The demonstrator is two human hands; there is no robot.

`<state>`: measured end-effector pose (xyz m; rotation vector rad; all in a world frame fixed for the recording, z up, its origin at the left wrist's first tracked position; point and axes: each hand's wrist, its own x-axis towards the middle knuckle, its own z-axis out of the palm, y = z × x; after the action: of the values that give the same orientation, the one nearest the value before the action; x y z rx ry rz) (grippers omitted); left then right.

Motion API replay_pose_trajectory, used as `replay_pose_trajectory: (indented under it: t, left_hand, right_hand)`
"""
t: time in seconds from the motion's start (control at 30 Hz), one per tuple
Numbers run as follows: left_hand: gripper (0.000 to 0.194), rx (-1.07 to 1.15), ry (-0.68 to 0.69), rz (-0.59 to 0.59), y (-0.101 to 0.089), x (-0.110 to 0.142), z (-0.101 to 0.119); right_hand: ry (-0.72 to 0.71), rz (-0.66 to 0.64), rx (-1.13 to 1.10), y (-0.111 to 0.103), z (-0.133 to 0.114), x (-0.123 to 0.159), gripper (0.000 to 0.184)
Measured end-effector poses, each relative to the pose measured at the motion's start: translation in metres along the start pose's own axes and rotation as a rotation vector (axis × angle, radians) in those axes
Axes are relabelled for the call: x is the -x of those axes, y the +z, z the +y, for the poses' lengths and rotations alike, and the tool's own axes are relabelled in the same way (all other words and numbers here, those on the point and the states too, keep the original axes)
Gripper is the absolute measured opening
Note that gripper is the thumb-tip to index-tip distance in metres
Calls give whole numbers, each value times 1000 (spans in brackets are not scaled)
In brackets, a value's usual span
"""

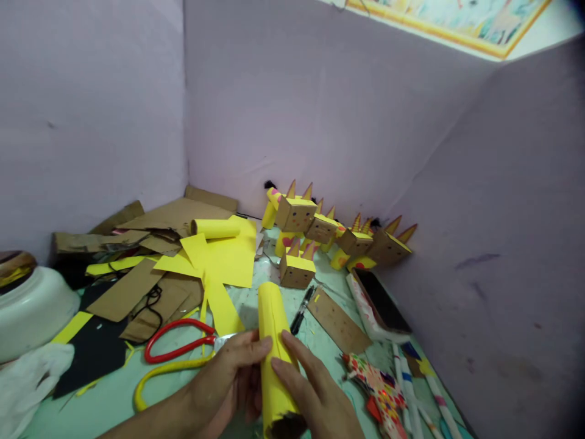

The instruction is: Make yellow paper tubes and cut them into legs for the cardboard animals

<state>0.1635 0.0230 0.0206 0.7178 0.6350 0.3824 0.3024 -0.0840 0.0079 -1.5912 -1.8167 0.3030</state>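
A rolled yellow paper tube [270, 305] stands lengthwise before me, its near end dark inside. My left hand [231, 372] grips it from the left, the thumb lying on the paper near its seam. From the other side my right hand [315, 390] holds the same tube, fingers pressed along its top. Just left of my left hand lie scissors [178, 353] with one red and one yellow handle, blades partly hidden. Beyond the tube sits a small cardboard box head [297, 273] with a yellow top, pointed horns and drawn dots. A black pen [302, 311] lies right of the tube.
Several yellow figures with horned cardboard heads [296, 214] stand by the back wall. Yellow sheets [231, 259], another tube [214, 228] and cardboard scraps [123, 289] cover the left. At right are a phone [381, 302], a patterned glue gun [377, 387] and markers [409, 390].
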Motion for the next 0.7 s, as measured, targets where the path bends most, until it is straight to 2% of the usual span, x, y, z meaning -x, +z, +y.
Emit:
replay_pose_trajectory:
  t: [0.07,0.1,0.17,0.23,0.27,0.33,0.43,0.53,0.6,0.63,0.7]
  left_hand:
    - [50,-210,-10,2,-5,0,7]
    - [52,-376,45,43,-8,0,12]
    - [44,-728,283,207,-13,1,27]
    - [27,-959,587,340,-15,1,43]
    - [38,-1014,703,346,-13,0,50]
    - [61,-1062,841,262,-7,-5,60]
    - [60,-1049,916,178,2,-19,68]
    - [46,-1015,917,242,4,-36,82]
    - [45,-987,880,341,0,-51,103]
    - [46,-984,853,416,-3,-59,116]
    - [50,-993,843,419,-11,-78,146]
  right_hand:
    - [-43,35,4,-9,1,-9,75]
    - [-51,65,8,-17,1,-16,74]
    - [-43,120,10,-35,-2,-35,70]
    - [-30,138,-1,-52,-10,-58,57]
    - [-15,116,-22,-59,-15,-70,51]
    - [-19,69,-45,-66,-26,-94,42]
    - [0,47,-6,-65,-37,-120,39]
    - [63,22,-104,-67,-35,-139,53]
    - [130,23,-274,-77,-25,-151,61]
    - [179,56,-347,-84,-18,-158,58]
    - [272,181,-388,-101,-1,-175,51]
